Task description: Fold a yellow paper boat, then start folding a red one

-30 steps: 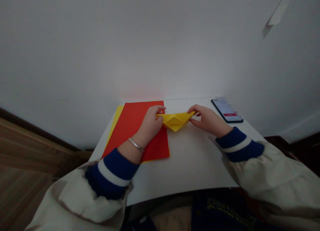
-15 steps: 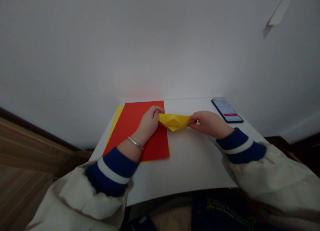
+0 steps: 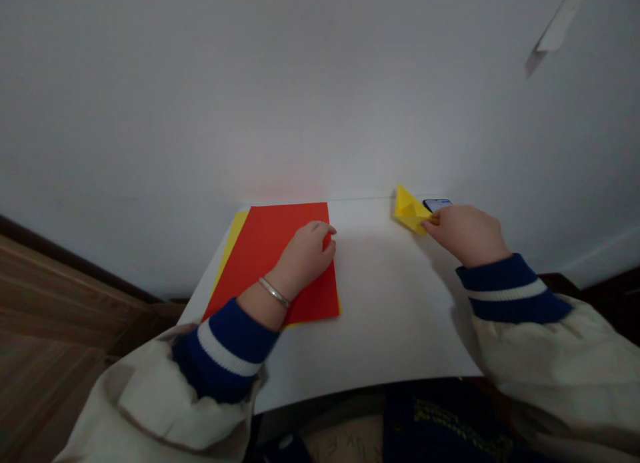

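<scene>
My right hand (image 3: 465, 233) pinches a folded yellow paper shape (image 3: 409, 210) near the far right of the white table (image 3: 390, 316), close to the wall. My left hand (image 3: 306, 255) rests on a red sheet of paper (image 3: 270, 249), fingers curled loosely, holding nothing. A yellow sheet (image 3: 235, 235) lies under the red one, showing along its left edge. A silver bangle (image 3: 273, 291) circles my left wrist.
A dark phone (image 3: 437, 202) lies at the table's far right, mostly hidden behind the yellow shape and my right hand. A white wall (image 3: 320, 103) rises right behind the table. Wooden floor (image 3: 50, 329) shows at the left.
My left hand let go of the yellow folded paper and settled on the red sheet. My right hand carried the yellow paper to the far right, in front of the phone.
</scene>
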`<state>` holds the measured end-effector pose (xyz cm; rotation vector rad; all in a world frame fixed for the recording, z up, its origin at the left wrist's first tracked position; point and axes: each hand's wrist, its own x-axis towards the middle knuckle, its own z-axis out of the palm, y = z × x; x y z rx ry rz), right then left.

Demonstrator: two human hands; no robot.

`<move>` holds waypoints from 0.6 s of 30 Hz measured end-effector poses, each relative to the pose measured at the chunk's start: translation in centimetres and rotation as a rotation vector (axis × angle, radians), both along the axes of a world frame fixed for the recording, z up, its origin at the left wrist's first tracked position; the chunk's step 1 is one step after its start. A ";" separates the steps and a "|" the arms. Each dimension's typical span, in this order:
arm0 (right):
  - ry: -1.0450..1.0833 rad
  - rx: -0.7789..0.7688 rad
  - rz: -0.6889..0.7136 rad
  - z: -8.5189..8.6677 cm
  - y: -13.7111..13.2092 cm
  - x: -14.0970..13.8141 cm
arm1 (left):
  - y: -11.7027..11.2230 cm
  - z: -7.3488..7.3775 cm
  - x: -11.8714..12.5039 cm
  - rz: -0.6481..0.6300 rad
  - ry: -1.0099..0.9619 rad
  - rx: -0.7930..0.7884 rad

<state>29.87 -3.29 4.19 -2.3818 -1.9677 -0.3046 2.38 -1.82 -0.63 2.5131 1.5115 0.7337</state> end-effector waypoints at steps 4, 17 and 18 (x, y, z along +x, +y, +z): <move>0.027 -0.028 -0.076 0.0 0.1 0.2 | -1.3 0.8 -0.5 0.008 0.191 -0.041; 0.081 -0.007 -0.083 -0.1 0.0 -0.3 | -3.0 1.7 -1.9 -0.008 0.342 -0.053; 0.078 -0.002 -0.088 -0.1 0.0 -0.3 | -3.1 1.7 -1.9 -0.012 0.348 -0.052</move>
